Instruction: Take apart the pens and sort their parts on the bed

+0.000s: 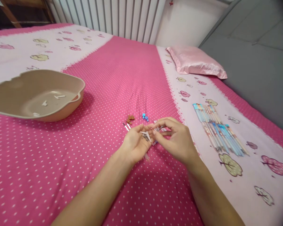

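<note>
My left hand (137, 142) is palm up and slightly cupped, with small white clip-like pieces (146, 136) and some greyish bits, perhaps springs, lying in it. Over its fingertips, my right hand (175, 138) is closed in a pinch; what sits between its fingers is too small and blurred to name. Brown caps (130, 118) and blue caps (145, 117) lie on the bed just beyond the hands. Thin white sticks with dark tips (126, 126) rest beside the left fingers. More clear or pale parts are partly hidden beneath both hands.
A beige basin (49, 116) with several white pieces inside stands at the left. Two rows of pens (223, 131) lie on the right. Farther back are a pink pillow (195, 61) and a grey headboard (254, 53). A pink dotted sheet (103, 91) covers the bed.
</note>
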Action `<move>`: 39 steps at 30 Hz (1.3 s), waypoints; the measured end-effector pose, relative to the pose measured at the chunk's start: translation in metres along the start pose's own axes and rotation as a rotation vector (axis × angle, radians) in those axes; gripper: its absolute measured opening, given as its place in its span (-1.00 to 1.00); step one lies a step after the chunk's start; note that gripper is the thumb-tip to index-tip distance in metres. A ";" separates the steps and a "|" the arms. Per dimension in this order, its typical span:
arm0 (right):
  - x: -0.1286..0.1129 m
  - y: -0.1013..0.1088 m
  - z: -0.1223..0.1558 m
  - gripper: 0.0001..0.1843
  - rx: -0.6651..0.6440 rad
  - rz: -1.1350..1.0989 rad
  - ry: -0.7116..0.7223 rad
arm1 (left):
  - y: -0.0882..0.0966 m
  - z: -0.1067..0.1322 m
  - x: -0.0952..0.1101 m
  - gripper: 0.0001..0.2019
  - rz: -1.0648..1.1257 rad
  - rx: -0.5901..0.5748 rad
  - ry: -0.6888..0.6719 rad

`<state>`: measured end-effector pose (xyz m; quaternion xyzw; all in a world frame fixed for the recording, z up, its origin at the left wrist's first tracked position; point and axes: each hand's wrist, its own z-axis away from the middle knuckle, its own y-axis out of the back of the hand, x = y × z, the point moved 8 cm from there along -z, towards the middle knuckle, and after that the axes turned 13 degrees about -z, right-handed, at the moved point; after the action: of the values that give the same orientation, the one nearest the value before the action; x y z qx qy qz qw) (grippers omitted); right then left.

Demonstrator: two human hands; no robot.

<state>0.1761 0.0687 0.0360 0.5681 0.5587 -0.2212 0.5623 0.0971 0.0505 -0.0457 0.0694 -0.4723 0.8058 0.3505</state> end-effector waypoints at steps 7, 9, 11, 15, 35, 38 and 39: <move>-0.022 -0.014 0.006 -0.78 -0.126 0.069 0.161 | -0.012 0.000 -0.011 -0.73 0.060 -0.108 0.100; -0.021 -0.002 0.006 -0.79 -0.019 0.066 0.158 | -0.006 0.000 -0.008 -0.74 0.072 -0.054 0.094; -0.013 0.011 0.005 -0.79 0.084 0.083 0.096 | 0.003 0.000 0.001 -0.76 0.063 0.023 0.050; 0.018 -0.001 0.005 -0.83 -0.156 0.292 -0.123 | 0.019 0.005 0.033 -0.76 0.020 0.089 -0.134; 0.040 -0.038 0.006 -0.85 -0.406 0.529 -0.116 | 0.027 0.009 0.059 -0.77 0.045 0.044 -0.163; 0.034 -0.043 0.007 -0.80 -0.421 0.443 -0.054 | 0.028 0.010 0.060 -0.77 0.034 0.045 -0.168; 0.033 -0.044 0.008 -0.77 -0.426 0.416 -0.035 | 0.028 0.010 0.060 -0.77 0.032 0.044 -0.170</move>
<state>0.1496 0.0630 -0.0123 0.5355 0.4543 0.0112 0.7119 0.0329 0.0642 -0.0336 0.1375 -0.4836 0.8127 0.2945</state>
